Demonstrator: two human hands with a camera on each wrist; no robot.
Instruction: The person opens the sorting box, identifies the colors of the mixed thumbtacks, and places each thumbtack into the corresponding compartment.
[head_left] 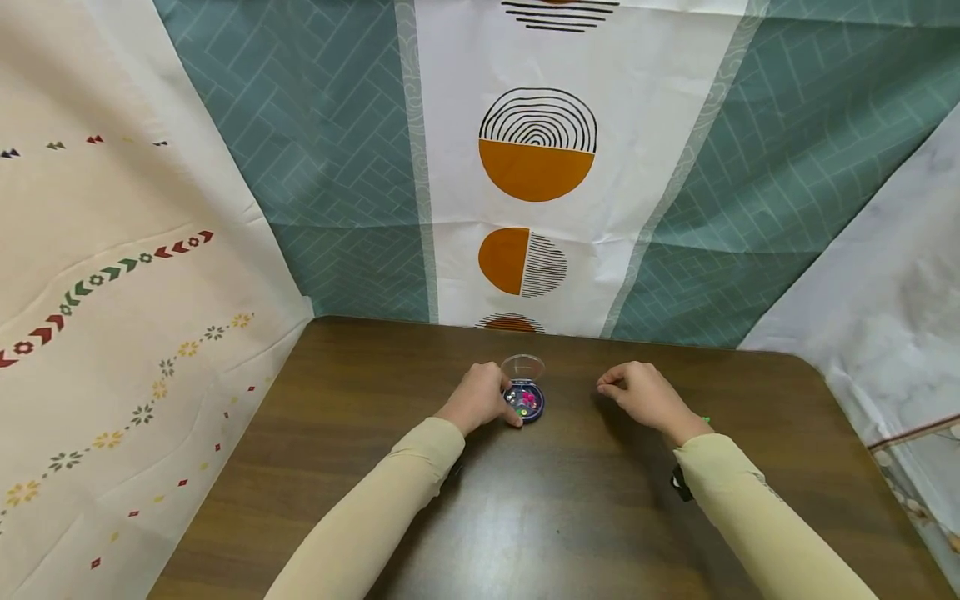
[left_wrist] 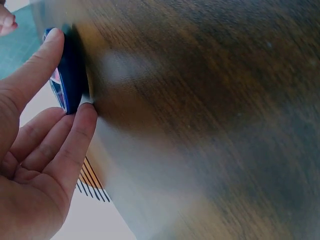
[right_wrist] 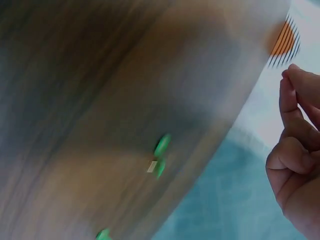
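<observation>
My left hand (head_left: 480,398) holds a small round dark-blue case (head_left: 534,416) by its side, on the wooden table. In the left wrist view, the thumb lies on one edge of the case (left_wrist: 75,75) and fingertips touch the opposite edge. Its clear lid (head_left: 523,364) stands raised at the back. Small pink, green and silvery bits (head_left: 528,400) lie inside. To the right of the case, my right hand (head_left: 643,395) hovers over the table. Thumb and forefinger tips meet in the right wrist view (right_wrist: 300,135); no object shows between them, though a tiny one could be hidden.
Small green pieces (right_wrist: 162,145) and a pale rectangular bit (right_wrist: 152,166) lie on the table beneath the right wrist; one green piece (head_left: 706,419) shows beside that wrist in the head view. A patterned curtain (head_left: 517,267) hangs along the table's back edge.
</observation>
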